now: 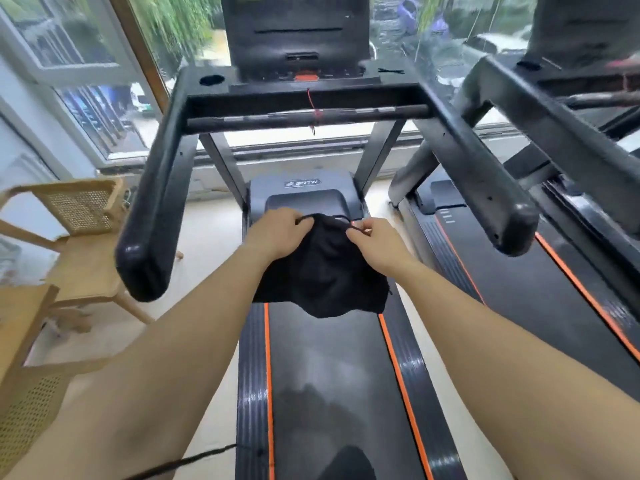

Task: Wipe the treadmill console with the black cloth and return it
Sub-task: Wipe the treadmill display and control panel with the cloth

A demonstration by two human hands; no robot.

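Observation:
A black cloth (323, 275) hangs between my two hands above the treadmill belt (332, 375). My left hand (277, 232) pinches its upper left edge and my right hand (372, 239) pinches its upper right edge, so the cloth drapes down toward me. The treadmill console (298, 36) stands at the top centre, well beyond my hands, with a red safety key (306, 77) at its base and a red cord hanging over the crossbar (308, 116).
Two black handrails (156, 202) (485, 174) reach toward me on either side of my arms. A second treadmill (554, 271) is on the right. Wooden cane chairs (79, 237) stand at the left near the windows (86, 81).

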